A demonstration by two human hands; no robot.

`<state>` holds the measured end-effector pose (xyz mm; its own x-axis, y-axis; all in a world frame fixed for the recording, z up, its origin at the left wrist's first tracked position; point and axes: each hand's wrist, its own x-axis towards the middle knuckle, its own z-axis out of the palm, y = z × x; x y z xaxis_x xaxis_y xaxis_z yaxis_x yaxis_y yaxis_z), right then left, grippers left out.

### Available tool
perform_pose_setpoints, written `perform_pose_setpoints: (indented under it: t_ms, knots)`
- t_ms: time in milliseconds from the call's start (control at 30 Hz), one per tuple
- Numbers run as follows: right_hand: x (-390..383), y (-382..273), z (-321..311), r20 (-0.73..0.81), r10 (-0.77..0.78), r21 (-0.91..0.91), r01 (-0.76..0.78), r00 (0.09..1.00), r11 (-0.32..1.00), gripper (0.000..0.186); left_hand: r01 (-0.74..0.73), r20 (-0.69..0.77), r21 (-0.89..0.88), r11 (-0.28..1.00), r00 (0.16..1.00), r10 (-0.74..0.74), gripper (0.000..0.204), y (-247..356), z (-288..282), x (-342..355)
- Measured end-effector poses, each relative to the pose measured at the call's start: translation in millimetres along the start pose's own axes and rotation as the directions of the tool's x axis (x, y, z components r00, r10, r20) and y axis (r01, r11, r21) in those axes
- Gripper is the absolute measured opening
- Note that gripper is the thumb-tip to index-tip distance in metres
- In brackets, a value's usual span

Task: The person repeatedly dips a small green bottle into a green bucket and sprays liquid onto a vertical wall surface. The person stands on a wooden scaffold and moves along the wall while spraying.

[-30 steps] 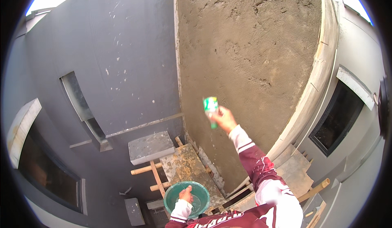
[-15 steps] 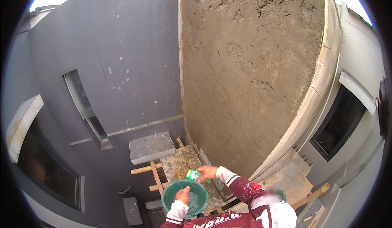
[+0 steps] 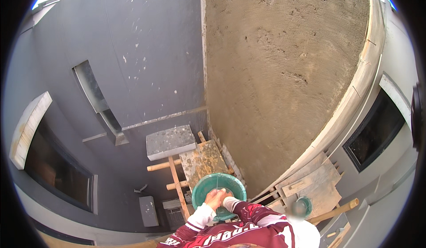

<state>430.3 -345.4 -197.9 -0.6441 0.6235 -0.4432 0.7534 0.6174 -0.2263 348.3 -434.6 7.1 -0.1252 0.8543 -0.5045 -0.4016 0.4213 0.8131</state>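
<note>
My left hand (image 3: pixel 214 198) and my right hand (image 3: pixel 227 194) meet over the green plastic basin (image 3: pixel 242 190), in front of my chest. The left hand's fingers are closed against the right hand, and I cannot make out what is in them. Most of the right hand's fingers are hidden behind the left hand and the sleeve cuff. A thin pale line runs down the basin's inside toward the hands; I cannot tell what it is. The basin rests by the near end of a stained board (image 3: pixel 205 159).
Bamboo poles (image 3: pixel 163 166) and timber carry the scaffold boards. A grey slab ledge (image 3: pixel 171 142) juts from the dark grey wall (image 3: pixel 155 61). Wet plaster covers the wall ahead (image 3: pixel 284 79). At right, a small green container (image 3: pixel 303 203) sits on plywood (image 3: pixel 317 183), near a thick bamboo pole (image 3: pixel 341 210).
My right hand, which held a green-and-white item beyond the basin, has come down into the basin beside my left hand. That item no longer shows. The view has shifted slightly.
</note>
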Motion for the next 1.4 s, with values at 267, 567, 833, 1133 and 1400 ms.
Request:
perform_pose_setpoints:
  t_ms: [267, 567, 833, 1133, 1400]
  knots:
    - [3, 29, 33, -0.239, -0.099, 0.476, 0.206, 0.966, 0.855, 0.070, 0.001, -0.137, 0.078, 0.997, 0.991, 0.009, 0.031, -44, -21, 42]
    - [-45, 62, 1, -0.098, 0.238, 0.865, -0.036, 0.966, 0.500, 0.072, 0.092, -0.438, 0.034, 0.995, 0.897, -0.068, 0.041, -71, -81, 49]
    - [52, 59, -449, -0.663, 0.325, 0.713, 0.438, 0.675, 0.547, 0.033, 0.020, -0.501, -0.028, 0.999, 0.865, -0.031, 0.039, -91, -118, 44]
    - [3, -14, -468, -0.685, -0.040, 0.476, 0.488, 0.728, 0.732, 0.059, -0.060, -0.491, -0.172, 0.983, 0.871, -0.033, 0.036, -70, -123, 20]
    - [-5, -31, -128, 0.268, -0.374, 0.194, 0.330, 0.888, 0.924, 0.066, -0.070, -0.243, -0.131, 0.989, 0.969, 0.037, 0.034, -39, -79, 16]
